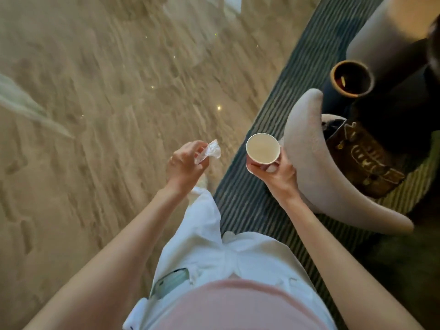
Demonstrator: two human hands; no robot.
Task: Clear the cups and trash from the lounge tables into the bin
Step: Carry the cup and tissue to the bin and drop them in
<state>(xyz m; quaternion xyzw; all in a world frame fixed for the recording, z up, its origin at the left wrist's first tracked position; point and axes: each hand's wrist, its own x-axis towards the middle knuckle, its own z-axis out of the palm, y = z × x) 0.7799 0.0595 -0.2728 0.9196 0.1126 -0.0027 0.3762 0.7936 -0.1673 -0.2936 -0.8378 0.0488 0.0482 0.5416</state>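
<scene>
My left hand (184, 164) pinches a crumpled clear plastic wrapper (210, 152) over the glossy beige floor. A white paper cup (262, 148), empty inside, is held upright by my right hand (273, 173), whose fingers wrap its lower wall. A second white rim shows just under that hand, so a stacked cup may sit beneath. A dark round bin (352, 78) with a brown rim and open mouth stands to the upper right, beyond the chair.
A pale upholstered armchair (309, 160) curves right beside my right hand, with a brown patterned bag (366, 160) on its seat. A striped dark rug (245, 203) runs diagonally under the chair. A grey column (385, 27) rises behind the bin.
</scene>
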